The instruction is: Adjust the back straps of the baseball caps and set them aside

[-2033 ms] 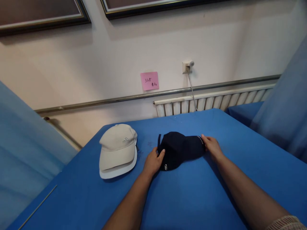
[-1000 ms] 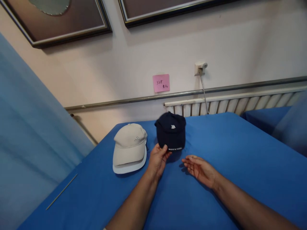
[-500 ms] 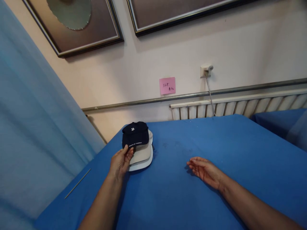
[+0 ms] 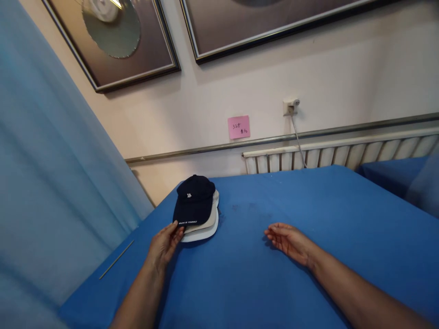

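A navy cap (image 4: 194, 202) with a small white logo lies on top of a beige cap (image 4: 210, 220) and a white cap (image 4: 202, 234), stacked at the far left of the blue table (image 4: 274, 283). My left hand (image 4: 163, 244) rests just below the navy brim, its fingertips touching the brim's edge, fingers loosely extended. My right hand (image 4: 288, 241) lies on the cloth to the right, palm turned up, fingers apart, holding nothing.
A thin rod (image 4: 116, 259) lies near the table's left edge. Blue curtain (image 4: 51, 183) hangs at the left. Behind the table stand a radiator (image 4: 343, 153), a wall socket with cable (image 4: 290, 106), a pink note (image 4: 238, 126) and framed pictures (image 4: 130, 45).
My left hand carried the navy cap from the table's middle leftwards and set it on the beige cap; its grip has loosened. My right hand let go and rests open.
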Tool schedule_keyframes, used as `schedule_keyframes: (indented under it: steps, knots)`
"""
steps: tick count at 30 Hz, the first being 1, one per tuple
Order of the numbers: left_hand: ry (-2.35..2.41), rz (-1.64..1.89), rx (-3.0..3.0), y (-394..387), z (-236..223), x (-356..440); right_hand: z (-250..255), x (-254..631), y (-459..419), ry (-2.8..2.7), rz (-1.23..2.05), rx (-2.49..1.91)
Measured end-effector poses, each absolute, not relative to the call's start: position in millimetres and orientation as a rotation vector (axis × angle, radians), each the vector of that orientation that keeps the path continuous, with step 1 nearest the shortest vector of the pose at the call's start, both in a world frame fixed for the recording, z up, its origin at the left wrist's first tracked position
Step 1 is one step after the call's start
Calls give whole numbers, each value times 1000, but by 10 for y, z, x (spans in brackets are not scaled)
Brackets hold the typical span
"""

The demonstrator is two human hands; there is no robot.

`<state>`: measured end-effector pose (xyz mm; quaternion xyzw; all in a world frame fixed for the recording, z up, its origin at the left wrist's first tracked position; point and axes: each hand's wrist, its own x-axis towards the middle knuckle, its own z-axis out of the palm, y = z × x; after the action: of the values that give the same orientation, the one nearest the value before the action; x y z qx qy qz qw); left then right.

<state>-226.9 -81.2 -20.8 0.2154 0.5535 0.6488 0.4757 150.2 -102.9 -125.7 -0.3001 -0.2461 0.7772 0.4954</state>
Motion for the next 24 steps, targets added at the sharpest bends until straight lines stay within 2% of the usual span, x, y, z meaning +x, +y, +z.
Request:
schedule_keyframes:
  steps: [6, 14, 17, 24]
  knots:
    - [1509, 1604, 700, -1079, -335, -1980, -1269, 1465, -976, -716, 1715, -828]
    - [1287, 935, 1246, -797, -714, -593, -1412, 1540, -738, -903, 1451, -998]
    - [1226, 844, 1289, -552, -816, -188, -1426, 1616, -676, -927, 1371, -1047]
    - [1128, 890, 1345, -78, -566, 162, -1250, 1764, -618, -925, 1113, -1145]
